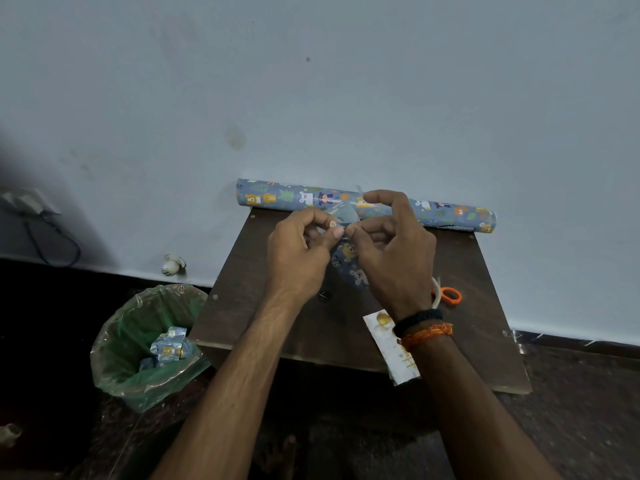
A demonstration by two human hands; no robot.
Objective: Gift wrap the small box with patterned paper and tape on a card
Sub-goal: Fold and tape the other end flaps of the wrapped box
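My left hand [301,251] and my right hand [391,251] meet fingertip to fingertip above the small dark table [277,327]. Both pinch a piece of clear tape [342,213] that stands up between them. Just below the hands lies the small box [348,263], covered in blue animal-patterned paper and largely hidden by my fingers. A white card [389,344] with gold print lies at the table's front edge, partly under my right wrist.
The roll of patterned paper [450,213] lies along the wall at the back of the table. Orange-handled scissors [450,294] rest by my right wrist. Left of the table on the floor stands a green-lined bin [121,344] holding paper scraps.
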